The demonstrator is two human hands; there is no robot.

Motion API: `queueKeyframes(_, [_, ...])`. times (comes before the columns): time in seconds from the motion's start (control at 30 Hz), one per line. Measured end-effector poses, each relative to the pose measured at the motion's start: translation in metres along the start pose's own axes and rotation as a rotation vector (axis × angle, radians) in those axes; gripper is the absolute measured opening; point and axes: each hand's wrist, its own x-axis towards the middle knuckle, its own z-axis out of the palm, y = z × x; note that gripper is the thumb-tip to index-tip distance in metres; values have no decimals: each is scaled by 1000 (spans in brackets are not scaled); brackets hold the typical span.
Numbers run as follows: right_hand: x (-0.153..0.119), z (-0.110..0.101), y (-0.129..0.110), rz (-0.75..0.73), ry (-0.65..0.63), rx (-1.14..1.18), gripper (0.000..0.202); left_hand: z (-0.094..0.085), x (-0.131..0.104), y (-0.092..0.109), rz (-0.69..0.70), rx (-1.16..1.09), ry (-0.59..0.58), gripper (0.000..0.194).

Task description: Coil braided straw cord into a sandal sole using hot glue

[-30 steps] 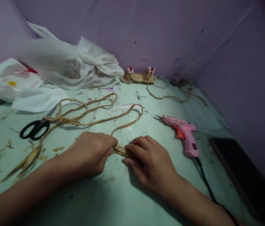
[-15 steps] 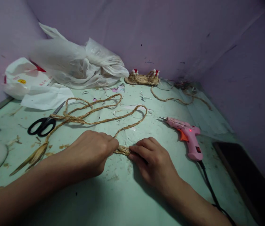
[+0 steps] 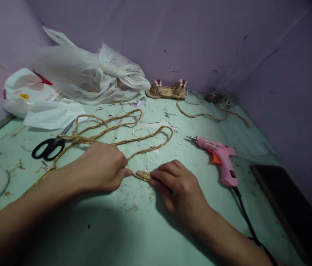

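Note:
A small coiled piece of tan braided rope lies on the pale green tabletop, pinched at its right end by the fingers of my right hand. My left hand is closed on the rope strand just left of the coil, thumb pointing right. From there the long braided rope loops back across the table and crosses itself in a tangle behind my left wrist. Part of the coil is hidden under my right fingertips.
Black-handled scissors lie left. A pink glue gun with a red light and a dark phone-like slab are right. At the back are plastic bags and a woven beaded piece.
My left hand has moved left, away from the coil, and more of the coil and the strand shows. My right hand has stayed nearly in place.

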Motion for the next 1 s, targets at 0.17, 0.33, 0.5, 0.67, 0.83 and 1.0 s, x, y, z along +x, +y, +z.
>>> queueKeyframes(0.17, [0, 1, -3, 4, 19, -6, 21, -5, -2, 3, -94, 32, 28, 36])
queueKeyframes(0.33, [-2, 3, -1, 8, 21, -27, 19, 7, -1, 32, 129, -181, 281, 12])
queueKeyframes(0.5, [-2, -8, 7, 31, -77, 20, 13, 33, 9, 44, 141, -486, 270, 11])
queueKeyframes(0.67, [-10, -30, 15, 83, -122, 16, 41, 36, 10, 41, 175, -509, 294, 13])
queueKeyframes(0.83, [-18, -38, 21, 118, -71, -26, 13, 28, 11, 49, 144, -423, 296, 13])
queueKeyframes(1.0, [-17, -33, 20, 137, -60, -30, 11, 27, 14, 54, 179, -368, 374, 12])
